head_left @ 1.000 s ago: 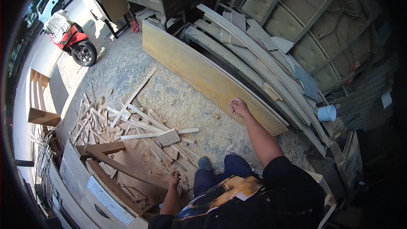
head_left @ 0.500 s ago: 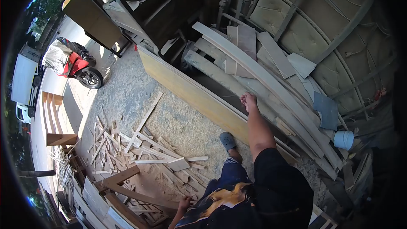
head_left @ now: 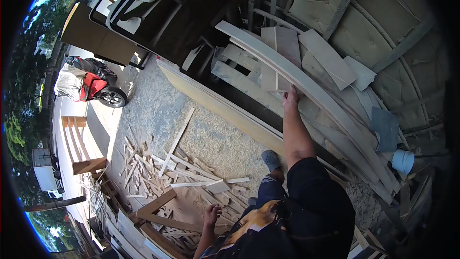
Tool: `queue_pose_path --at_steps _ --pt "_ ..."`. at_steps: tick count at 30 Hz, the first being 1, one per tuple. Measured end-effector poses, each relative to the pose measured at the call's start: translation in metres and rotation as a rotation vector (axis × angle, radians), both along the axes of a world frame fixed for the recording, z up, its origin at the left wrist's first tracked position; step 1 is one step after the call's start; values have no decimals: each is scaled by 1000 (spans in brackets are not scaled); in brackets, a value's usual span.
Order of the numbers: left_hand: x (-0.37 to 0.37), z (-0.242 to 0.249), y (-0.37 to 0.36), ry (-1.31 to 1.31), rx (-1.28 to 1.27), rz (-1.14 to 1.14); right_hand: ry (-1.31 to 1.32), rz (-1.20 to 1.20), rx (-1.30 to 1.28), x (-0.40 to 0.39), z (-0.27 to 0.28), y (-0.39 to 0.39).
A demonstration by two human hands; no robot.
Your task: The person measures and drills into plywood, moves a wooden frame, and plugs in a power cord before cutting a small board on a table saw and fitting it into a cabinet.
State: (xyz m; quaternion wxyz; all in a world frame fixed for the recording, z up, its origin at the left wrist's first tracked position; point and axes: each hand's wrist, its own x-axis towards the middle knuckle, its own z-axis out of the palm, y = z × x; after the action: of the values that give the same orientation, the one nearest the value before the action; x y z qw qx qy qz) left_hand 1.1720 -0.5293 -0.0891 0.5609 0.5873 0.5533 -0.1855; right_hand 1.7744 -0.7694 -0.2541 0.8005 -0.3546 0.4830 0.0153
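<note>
My right hand [head_left: 290, 97] reaches out over the stacked wood, one digit laid against the near edge of a long pale plank [head_left: 306, 79] and the other fingers curled at its underside. This plank lies on top of the pile, and thin square panels [head_left: 286, 48] stick out from beneath it, close to my fingers. Low in the head view, my left hand [head_left: 211, 215] hangs at my side above the scrap wood, its fingers loosely bent and apart, with nothing in it.
A wide board [head_left: 220, 108] stands on edge between me and the pile. Wood offcuts [head_left: 187, 172] litter the sawdust-covered floor by my feet. A white bucket [head_left: 403, 161] is at the right. A padded panel [head_left: 402, 52] leans behind the pile, and a motorcycle [head_left: 103, 88] is parked outside.
My right hand has moved forward from above the gap behind the standing board to the long plank's edge. My left hand has risen slightly into view. The camera has turned a little.
</note>
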Motion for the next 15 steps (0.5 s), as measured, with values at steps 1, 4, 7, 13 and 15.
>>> queue_pose_path --at_steps 1,4,7,13,15 --pt "-5 -1 -4 5 -11 22 0 2 -10 -2 15 -5" --pt "-7 -6 -16 -8 -28 80 -171 -51 175 1 64 -17" --pt "-19 -16 -30 -40 -48 116 -203 -58 208 -32 149 -18" --pt "-38 -22 -54 -197 -24 135 -252 83 -3 -170 242 -12" --pt "-57 -22 -62 -281 -31 189 -299 292 -216 -229 266 -16"
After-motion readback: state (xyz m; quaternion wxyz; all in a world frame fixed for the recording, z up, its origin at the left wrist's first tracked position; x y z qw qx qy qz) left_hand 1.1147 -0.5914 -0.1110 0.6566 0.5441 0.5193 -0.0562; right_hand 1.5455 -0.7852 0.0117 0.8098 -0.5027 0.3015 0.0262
